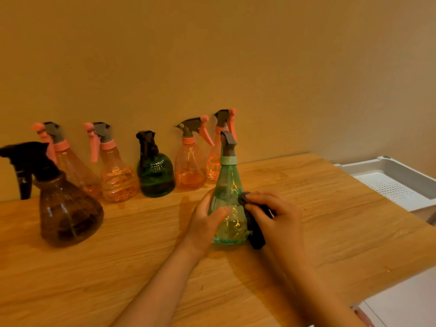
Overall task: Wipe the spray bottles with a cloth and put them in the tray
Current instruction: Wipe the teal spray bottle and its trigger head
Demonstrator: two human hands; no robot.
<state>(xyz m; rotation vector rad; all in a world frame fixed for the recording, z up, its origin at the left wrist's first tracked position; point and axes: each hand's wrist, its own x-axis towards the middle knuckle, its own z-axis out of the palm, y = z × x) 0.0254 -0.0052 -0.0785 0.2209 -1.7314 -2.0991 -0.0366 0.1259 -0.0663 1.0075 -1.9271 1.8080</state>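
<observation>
Wiping: teal bottle [227, 204], upright at centre.
Left hand [207, 223]: grips its body.
Right hand [273, 215]: pinches cloth [256, 230] against bottle.
Tray [387, 168]: right edge, nearer right hand.

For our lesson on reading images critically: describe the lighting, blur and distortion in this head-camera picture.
Head view: warm amber light tints everything; the brown bottle nearest the lens is soft and blurred; the teal bottle, held by the left hand, shows bright glints; wide-angle bending curves the table edge and the white tray; soft shadows fall beneath the forearms.
</observation>
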